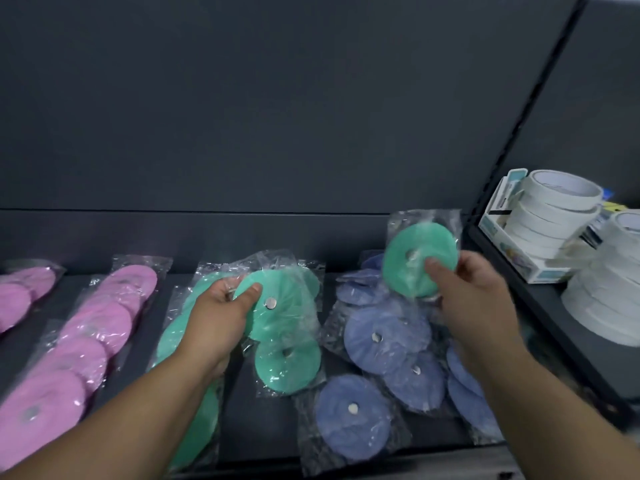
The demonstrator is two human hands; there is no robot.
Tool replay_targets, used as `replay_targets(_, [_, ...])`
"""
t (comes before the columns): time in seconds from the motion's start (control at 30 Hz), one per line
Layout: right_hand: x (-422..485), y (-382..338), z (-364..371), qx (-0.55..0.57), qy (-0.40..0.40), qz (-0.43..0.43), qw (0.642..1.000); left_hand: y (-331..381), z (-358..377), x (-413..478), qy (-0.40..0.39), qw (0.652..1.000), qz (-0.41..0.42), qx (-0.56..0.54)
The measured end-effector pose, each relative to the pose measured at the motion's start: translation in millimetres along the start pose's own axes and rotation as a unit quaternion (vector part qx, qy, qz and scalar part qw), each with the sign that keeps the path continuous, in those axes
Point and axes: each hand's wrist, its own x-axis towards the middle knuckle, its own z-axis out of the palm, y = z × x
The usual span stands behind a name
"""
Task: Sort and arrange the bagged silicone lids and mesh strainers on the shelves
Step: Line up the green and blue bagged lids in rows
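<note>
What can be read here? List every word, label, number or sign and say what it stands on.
No text is legible.
Box holding the white tape rolls: printed panels, too blurred to read.
Blue and yellow packaging behind the rolls: too blurred to read.
Clear bags of the bagged lids: no print visible.

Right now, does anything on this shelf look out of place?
The blue lids lie in a jumbled, overlapping heap, unlike the pink rows. The right hand holds one green lid above them.
</note>
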Motion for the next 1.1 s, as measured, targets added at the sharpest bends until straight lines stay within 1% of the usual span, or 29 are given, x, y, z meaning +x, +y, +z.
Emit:
replay_targets(0.03, [-14.4,3.4,8.3,0.033,-0.033,0.039,0.998,-0.9,-6.0,-1.0,0.000,1.000,0.009,0.009])
replay_targets(0.07, [-28.5,9.2,17.9,0.063,-0.068,0.096,0.991,-1.5,-11.6,-2.3,-0.001,1.000,0.016,0.019])
replay_targets(0.1, [-42.7,17.2,28.5,0.107,-0.108,0.167,0.974,-1.1,-16.8,-4.3,0.000,0.999,0.024,0.031])
replay_targets(0.17, [-68.3,37.0,51.0,0.217,-0.166,0.305,0.912,-0.9,-28.5,-5.3,0.018,0.998,0.040,0.049])
replay_targets(0.2, [-78.5,47.9,60.5,0.255,-0.181,0.357,0.880,-0.8,-34.7,-4.4,0.033,0.997,0.046,0.054])
replay_targets(0.23, [-85.9,57.7,68.0,0.270,-0.185,0.394,0.859,0.4,-40.2,-4.2,0.045,0.996,0.050,0.059])
replay_targets(0.27, [-90.4,66.0,72.9,0.269,-0.179,0.414,0.851,1.4,-45.3,-3.8,0.049,0.995,0.052,0.063])
replay_targets(0.33, [-92.7,74.4,76.1,0.256,-0.158,0.410,0.861,1.9,-50.9,-5.1,0.036,0.996,0.050,0.063])
replay_targets(0.4, [-90.8,71.4,71.1,0.237,-0.138,0.376,0.885,-0.1,-51.8,-8.9,0.023,0.995,0.053,0.083])
replay_targets(0.5, [-87.0,67.9,55.4,0.140,-0.116,0.330,0.927,-7.6,-46.2,-17.9,-0.009,0.988,0.056,0.140])
replay_targets(0.57, [-85.1,67.0,45.4,0.080,-0.101,0.316,0.940,-15.2,-39.7,-24.0,-0.053,0.985,0.035,0.158])
replay_targets(0.6, [-84.2,66.5,41.0,0.068,-0.097,0.314,0.942,-18.8,-35.8,-27.4,-0.074,0.984,0.025,0.163])
replay_targets(0.67, [-81.6,64.3,34.3,0.080,-0.099,0.320,0.939,-25.4,-26.9,-32.5,-0.103,0.980,0.011,0.172])
replay_targets(0.77, [-81.7,58.6,27.4,0.151,-0.140,0.321,0.924,-31.9,-13.7,-38.5,-0.123,0.971,-0.002,0.203])
replay_targets(0.83, [-84.8,56.9,26.7,0.157,-0.181,0.313,0.919,-32.8,-8.1,-43.2,-0.120,0.965,-0.009,0.232])
replay_targets(0.93, [-90.7,59.5,30.8,0.097,-0.242,0.307,0.915,-39.5,-6.1,-46.5,-0.112,0.946,0.019,0.305])
replay_targets(1.0, [-92.7,61.1,35.5,0.039,-0.279,0.297,0.912,-38.2,-6.1,-50.1,-0.101,0.939,0.033,0.326])
replay_targets(1.03, [-93.3,60.6,37.7,0.005,-0.294,0.287,0.912,-37.4,-5.8,-51.8,-0.090,0.943,0.032,0.319])
replay_targets(1.1, [-90.2,63.3,41.9,-0.068,-0.319,0.248,0.912,-35.1,-3.4,-54.9,-0.060,0.963,0.013,0.264])
